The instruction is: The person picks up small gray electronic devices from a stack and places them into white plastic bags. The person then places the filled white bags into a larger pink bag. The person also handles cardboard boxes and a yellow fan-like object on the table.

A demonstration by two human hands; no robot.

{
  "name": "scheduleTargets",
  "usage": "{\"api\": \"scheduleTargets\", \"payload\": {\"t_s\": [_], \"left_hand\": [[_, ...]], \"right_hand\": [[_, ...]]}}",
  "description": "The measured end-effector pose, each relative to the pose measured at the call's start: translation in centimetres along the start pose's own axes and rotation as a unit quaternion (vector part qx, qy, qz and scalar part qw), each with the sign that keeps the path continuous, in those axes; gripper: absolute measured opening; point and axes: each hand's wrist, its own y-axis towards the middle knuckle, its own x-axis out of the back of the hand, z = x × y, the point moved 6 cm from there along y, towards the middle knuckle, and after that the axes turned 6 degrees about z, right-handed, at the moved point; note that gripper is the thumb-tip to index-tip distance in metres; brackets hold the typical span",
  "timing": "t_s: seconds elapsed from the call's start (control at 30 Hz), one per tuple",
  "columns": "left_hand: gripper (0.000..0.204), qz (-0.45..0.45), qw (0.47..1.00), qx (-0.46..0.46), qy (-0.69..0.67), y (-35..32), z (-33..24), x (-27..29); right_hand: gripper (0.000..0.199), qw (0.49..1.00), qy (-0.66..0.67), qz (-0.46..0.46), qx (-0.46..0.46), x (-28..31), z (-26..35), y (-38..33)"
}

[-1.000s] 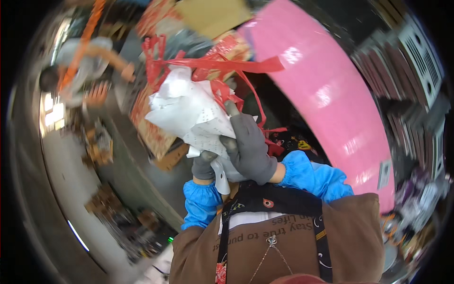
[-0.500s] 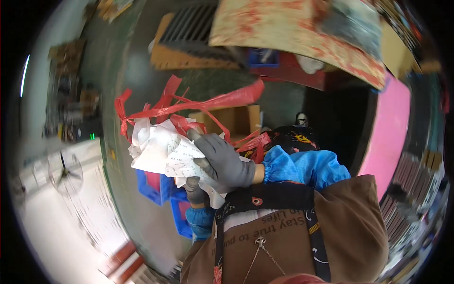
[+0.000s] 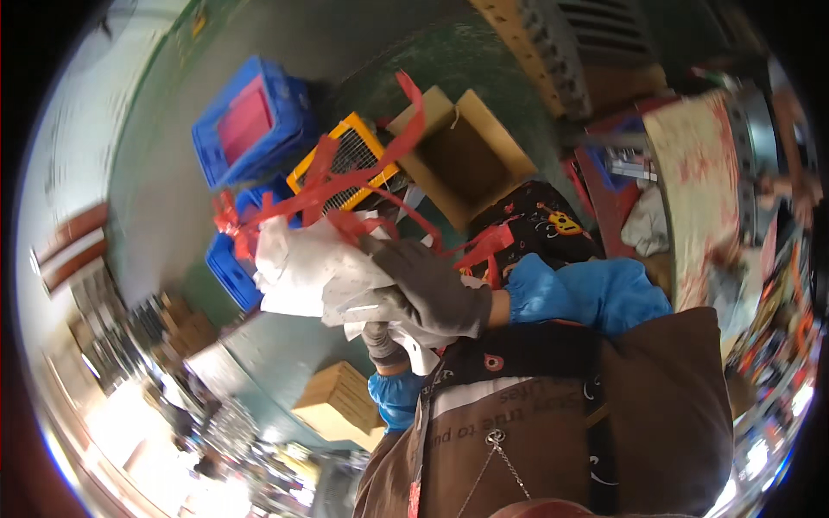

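Note:
A bundle of crumpled white printed paper (image 3: 306,268) is held in front of my apron, tangled with red plastic strips (image 3: 358,177) that stick out to the left and upward. My right hand (image 3: 436,289), in a grey glove, is closed over the bundle's right side. Below it, my left hand (image 3: 382,337), also grey-gloved, grips the underside; most of its fingers are hidden by the paper. Blue sleeve covers show on both forearms. Beyond the bundle stands an open cardboard box (image 3: 462,164), with a yellow-framed mesh crate (image 3: 345,164) next to it.
Blue plastic bins (image 3: 298,112) stand on the green floor to the left, one with a pink inside. A closed carton (image 3: 337,401) is at lower left. At right is a workbench with a red-stained top (image 3: 686,190); a grey slatted rack (image 3: 596,43) stands farther back.
My view has swung left: the bins have moved up in the picture, the bench to the right, and the open box and mesh crate show more fully. Both hands still hold the paper.

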Motion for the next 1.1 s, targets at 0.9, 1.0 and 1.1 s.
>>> {"api": "scheduleTargets", "payload": {"t_s": [0.9, 1.0, 1.1], "left_hand": [[0.068, -0.224, 0.792, 0.317, 0.471, 23.1, 40.9, 20.0], [0.060, -0.223, 0.838, 0.286, 0.407, 17.8, 39.6, 18.9], [0.056, -0.188, 0.845, 0.266, 0.423, 15.0, 36.6, 16.8]], "right_hand": [[0.034, 0.845, -0.294, 0.339, -0.291, 7.7, -55.7, -5.2], [0.033, 0.838, -0.297, 0.363, -0.280, 8.6, -50.7, -6.8], [0.033, 0.838, -0.283, 0.362, -0.294, 9.9, -46.2, -10.1]]}}
